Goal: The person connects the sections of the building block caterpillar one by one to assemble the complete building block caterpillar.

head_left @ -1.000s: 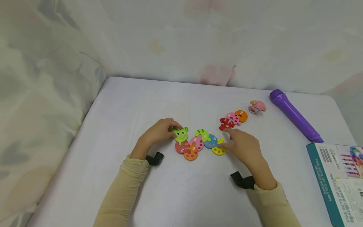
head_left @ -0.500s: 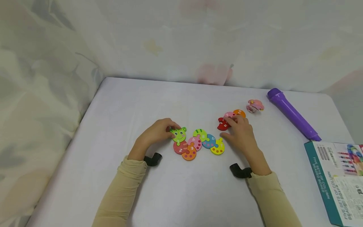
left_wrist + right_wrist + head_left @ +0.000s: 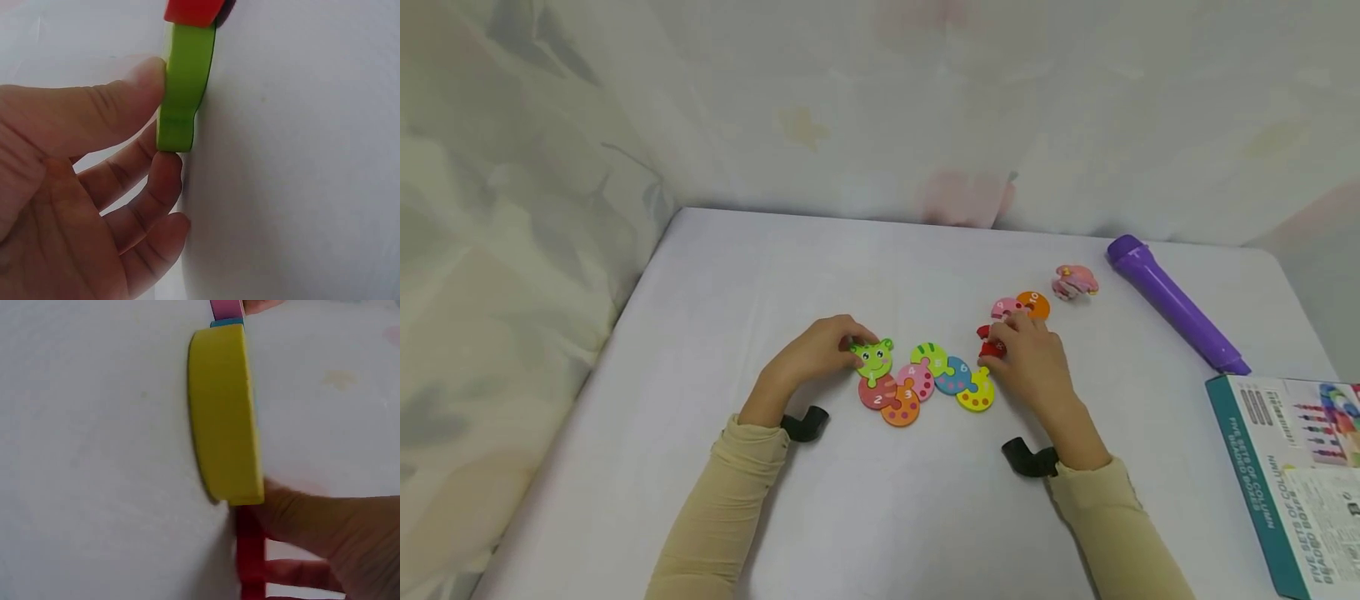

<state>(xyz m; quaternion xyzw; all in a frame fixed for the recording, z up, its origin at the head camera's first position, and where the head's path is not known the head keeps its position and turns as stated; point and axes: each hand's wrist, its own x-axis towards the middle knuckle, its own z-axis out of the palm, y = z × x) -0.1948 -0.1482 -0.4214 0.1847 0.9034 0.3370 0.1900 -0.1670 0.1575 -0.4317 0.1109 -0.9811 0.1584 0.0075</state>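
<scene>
My left hand pinches the green smiling-face puzzle piece at its left edge, thumb on the top face in the left wrist view. Joined to it is a wavy row of numbered pieces, from the red 2 through the blue 6 to the dotted yellow piece. My right hand grips the red 8 piece just above the yellow one; fingers partly cover it. In the right wrist view, the red piece lies close against the yellow piece. Behind my fingers are the pink 9 and orange 10.
A small pink figure stands beyond the orange piece. At the right lie a purple microphone-shaped tube and a white and teal box. Patterned cloth hangs behind the white table.
My right hand first moves back off the yellow piece to the red 8, then takes hold of it and draws it slightly nearer the yellow piece. My left hand stays on the green piece.
</scene>
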